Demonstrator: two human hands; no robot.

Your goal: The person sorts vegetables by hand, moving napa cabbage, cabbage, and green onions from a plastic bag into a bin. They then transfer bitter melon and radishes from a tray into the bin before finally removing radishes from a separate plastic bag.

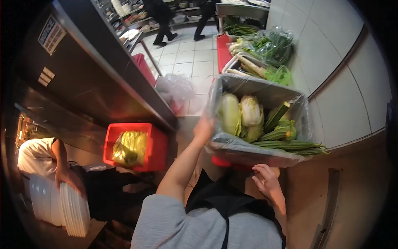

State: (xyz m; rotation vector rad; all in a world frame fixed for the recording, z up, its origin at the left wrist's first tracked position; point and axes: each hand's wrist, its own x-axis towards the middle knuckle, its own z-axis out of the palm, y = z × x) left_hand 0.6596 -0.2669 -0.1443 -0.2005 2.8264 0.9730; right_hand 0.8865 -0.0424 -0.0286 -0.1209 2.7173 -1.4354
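Note:
A grey plastic bin point(257, 86) lined with clear plastic stands right in front of me. Inside it are napa cabbages point(251, 111), a cut green gourd point(277, 117) and long ridged gourds point(286, 145), whose ends stick out over the near right rim. My left hand point(203, 129) grips the bin's left side at the rim; its fingertips are partly hidden and slightly blurred. My right hand point(267, 180) hovers just short of the bin's near side, fingers loosely bent and apart, holding nothing.
Behind the bin are a tray of long white vegetables point(251, 66) and bagged greens point(275, 47) along the tiled wall. A red crate point(155, 143) with bagged yellow-green vegetables sits left. A person carries stacked white containers point(62, 203) at lower left. Two people's legs point(161, 23) appear farther back.

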